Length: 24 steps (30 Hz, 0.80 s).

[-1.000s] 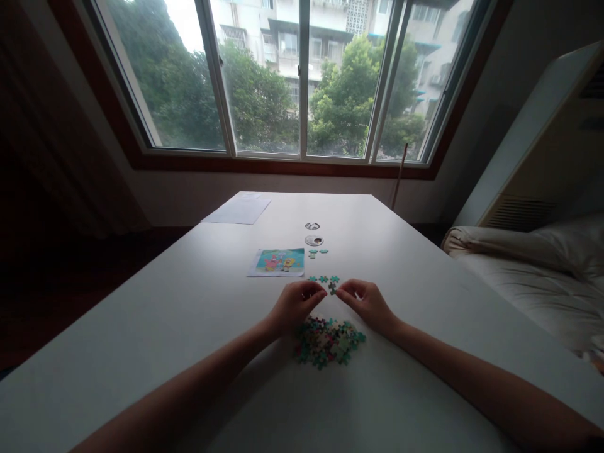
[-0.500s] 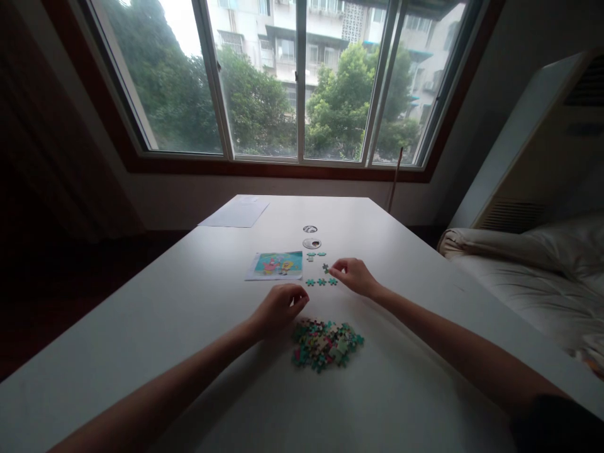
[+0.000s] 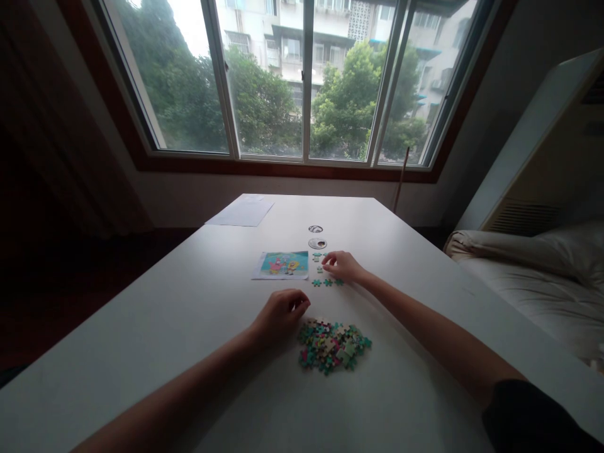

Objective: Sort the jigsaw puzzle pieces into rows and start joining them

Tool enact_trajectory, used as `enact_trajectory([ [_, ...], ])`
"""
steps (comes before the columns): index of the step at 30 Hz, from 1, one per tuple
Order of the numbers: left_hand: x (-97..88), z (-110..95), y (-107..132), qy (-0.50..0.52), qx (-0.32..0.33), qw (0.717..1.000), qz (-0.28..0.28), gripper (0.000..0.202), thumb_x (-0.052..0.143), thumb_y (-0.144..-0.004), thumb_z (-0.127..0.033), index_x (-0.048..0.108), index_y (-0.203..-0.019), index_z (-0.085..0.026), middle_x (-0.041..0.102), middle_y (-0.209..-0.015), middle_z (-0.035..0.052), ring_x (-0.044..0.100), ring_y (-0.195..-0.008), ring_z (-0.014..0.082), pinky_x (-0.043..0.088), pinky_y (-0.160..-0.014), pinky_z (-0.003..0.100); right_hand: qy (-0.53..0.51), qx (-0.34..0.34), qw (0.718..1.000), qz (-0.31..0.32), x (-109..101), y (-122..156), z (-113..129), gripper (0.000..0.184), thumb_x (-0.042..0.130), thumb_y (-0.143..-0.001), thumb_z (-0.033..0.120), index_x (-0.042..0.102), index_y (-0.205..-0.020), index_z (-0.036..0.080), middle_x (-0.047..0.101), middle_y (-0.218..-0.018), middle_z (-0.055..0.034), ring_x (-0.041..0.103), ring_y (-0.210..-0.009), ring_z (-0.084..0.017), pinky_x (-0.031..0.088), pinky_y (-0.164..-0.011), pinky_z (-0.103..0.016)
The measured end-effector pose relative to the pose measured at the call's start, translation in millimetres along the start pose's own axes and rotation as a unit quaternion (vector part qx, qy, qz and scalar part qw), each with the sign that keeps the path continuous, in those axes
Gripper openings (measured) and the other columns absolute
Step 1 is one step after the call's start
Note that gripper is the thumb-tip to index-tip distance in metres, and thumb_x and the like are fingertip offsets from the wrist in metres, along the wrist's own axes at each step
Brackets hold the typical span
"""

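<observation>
A heap of loose jigsaw pieces (image 3: 333,345) lies on the white table (image 3: 189,302) in front of me. My left hand (image 3: 282,311) rests just left of the heap, fingers curled in, nothing visible in them. My right hand (image 3: 343,266) is stretched further out, fingers pinched on a small puzzle piece I can barely see, beside a few teal pieces (image 3: 319,257). A short row of teal pieces (image 3: 327,282) lies just below that hand. The colourful reference picture (image 3: 282,265) sits left of it.
Two small round lids or discs (image 3: 317,243) lie beyond the picture, and a sheet of paper (image 3: 240,211) rests at the table's far left corner. A bed with pale bedding (image 3: 533,264) stands to the right. A large window fills the far wall.
My right hand carried a piece away from my left hand, forward to the far teal pieces. My left hand drew back a little beside the heap.
</observation>
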<state>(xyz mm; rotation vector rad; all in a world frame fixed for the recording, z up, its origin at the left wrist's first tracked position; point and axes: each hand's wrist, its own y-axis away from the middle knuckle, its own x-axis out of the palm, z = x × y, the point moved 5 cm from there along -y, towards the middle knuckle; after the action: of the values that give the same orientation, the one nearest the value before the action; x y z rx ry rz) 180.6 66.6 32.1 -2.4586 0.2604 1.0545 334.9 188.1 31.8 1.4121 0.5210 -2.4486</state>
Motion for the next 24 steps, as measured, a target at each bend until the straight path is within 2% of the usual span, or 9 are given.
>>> enact_trajectory([
  [6,0.0,0,0,0.006,-0.004,1.000,0.001,0.017,0.048,-0.077,-0.021,0.063,-0.073,-0.013,0.058,-0.062,0.0005,0.046,-0.054,0.0095,0.034,-0.053,0.020,0.012,-0.031,0.999,0.004,6,-1,5,0.019,0.058,-0.070,0.029,0.069,-0.085,0.022,0.067,-0.075,0.0000,0.058,-0.066,-0.012,0.040,-0.064,-0.021],
  [16,-0.1,2,0,0.005,-0.008,1.000,0.001,0.018,0.048,-0.076,-0.023,0.063,-0.072,-0.014,0.057,-0.060,-0.0002,0.045,-0.053,0.0095,0.034,-0.052,0.020,0.021,-0.019,1.000,-0.010,12,-10,5,0.020,0.059,-0.071,0.031,0.069,-0.086,0.023,0.067,-0.078,-0.0010,0.059,-0.070,-0.013,0.041,-0.068,-0.023],
  [20,0.3,2,0,0.008,-0.009,1.000,-0.002,0.018,0.048,-0.077,-0.024,0.063,-0.073,-0.014,0.058,-0.061,0.0001,0.045,-0.054,0.0097,0.035,-0.053,0.020,0.020,-0.018,1.000,-0.014,9,-9,9,0.021,0.059,-0.072,0.032,0.069,-0.087,0.022,0.067,-0.078,-0.0018,0.059,-0.070,-0.014,0.041,-0.068,-0.023],
  [24,0.2,2,0,0.011,-0.014,1.000,-0.001,0.018,0.048,-0.077,-0.024,0.063,-0.073,-0.014,0.058,-0.062,0.0005,0.046,-0.054,0.0100,0.035,-0.053,0.020,0.008,-0.038,0.999,-0.023,-4,3,18,0.021,0.058,-0.073,0.033,0.068,-0.087,0.022,0.067,-0.077,-0.0015,0.058,-0.069,-0.013,0.040,-0.066,-0.023],
])
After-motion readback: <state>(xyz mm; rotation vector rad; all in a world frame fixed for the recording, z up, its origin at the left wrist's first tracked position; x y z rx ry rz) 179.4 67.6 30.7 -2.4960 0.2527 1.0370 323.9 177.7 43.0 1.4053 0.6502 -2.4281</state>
